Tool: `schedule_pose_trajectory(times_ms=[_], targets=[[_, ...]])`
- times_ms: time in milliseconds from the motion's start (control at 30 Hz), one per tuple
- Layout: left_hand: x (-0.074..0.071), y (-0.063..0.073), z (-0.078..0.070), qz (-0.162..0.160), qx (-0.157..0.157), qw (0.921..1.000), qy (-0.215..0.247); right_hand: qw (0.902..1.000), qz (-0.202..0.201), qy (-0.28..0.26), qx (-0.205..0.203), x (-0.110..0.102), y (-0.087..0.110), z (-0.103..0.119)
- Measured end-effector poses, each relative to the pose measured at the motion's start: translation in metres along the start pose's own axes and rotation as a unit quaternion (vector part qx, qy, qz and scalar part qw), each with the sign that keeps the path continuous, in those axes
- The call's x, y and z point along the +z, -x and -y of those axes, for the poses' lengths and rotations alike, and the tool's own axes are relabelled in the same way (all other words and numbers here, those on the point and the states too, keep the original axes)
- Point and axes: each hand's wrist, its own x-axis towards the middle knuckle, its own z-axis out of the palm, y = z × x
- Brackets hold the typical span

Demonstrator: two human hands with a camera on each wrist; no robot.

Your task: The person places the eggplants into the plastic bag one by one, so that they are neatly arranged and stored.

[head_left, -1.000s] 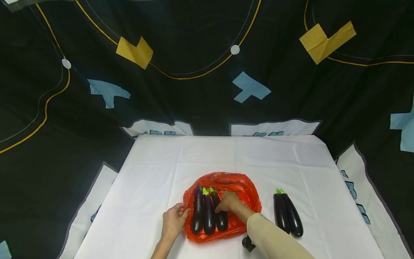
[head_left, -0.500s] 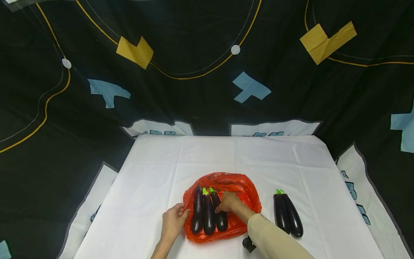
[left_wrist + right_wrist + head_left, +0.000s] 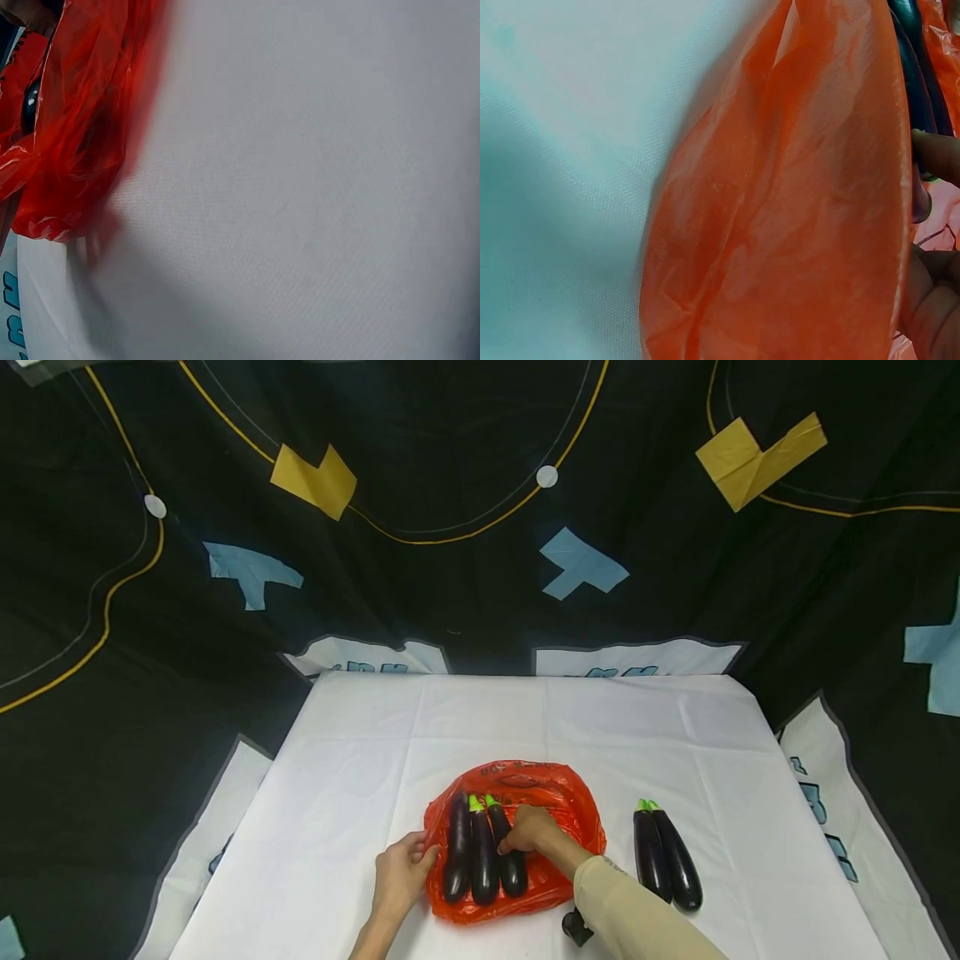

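Note:
A red plastic bag (image 3: 555, 810) lies spread wide at its mouth on the white table. Three dark purple eggplants with green stems rest side by side inside it; the middle eggplant (image 3: 485, 860) stands between the left one (image 3: 457, 852) and the right one (image 3: 513, 868). My left hand (image 3: 401, 868) pinches the bag's left edge between thumb and fingers. Reaching in from the right, my right hand (image 3: 531, 829) grips the rightmost eggplant; its thumb (image 3: 937, 156) shows against the dark skin in the right wrist view. Bag plastic hides part of that hand there.
Two more eggplants (image 3: 666, 856) lie together on the table to the right of the bag, beside my right sleeve (image 3: 637, 910). A small black object (image 3: 576, 927) shows under the right forearm. Behind the table (image 3: 360, 727) hangs a dark printed cloth (image 3: 450, 602).

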Motion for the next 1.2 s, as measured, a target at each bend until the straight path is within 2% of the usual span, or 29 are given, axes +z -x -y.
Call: schedule_pose_trajectory(times_ms=[500, 833, 1200], targets=[[-0.0005, -0.0004, 0.0003, 0.002, 0.003, 1.0, 0.003, 0.9995, 0.002, -0.019, 0.023, 0.0003, -0.003, -0.0003], [-0.001, -0.0002, 0.0008, 0.002, -0.004, 1.0, -0.003, 0.9997, -0.002, 0.017, -0.019, -0.0041, -0.0015, -0.0018], [-0.0007, 0.0004, 0.0017, -0.003, 0.002, 1.0, -0.003, 0.9997, -0.008, -0.003, -0.025, -0.0067, 0.0, -0.0047]])
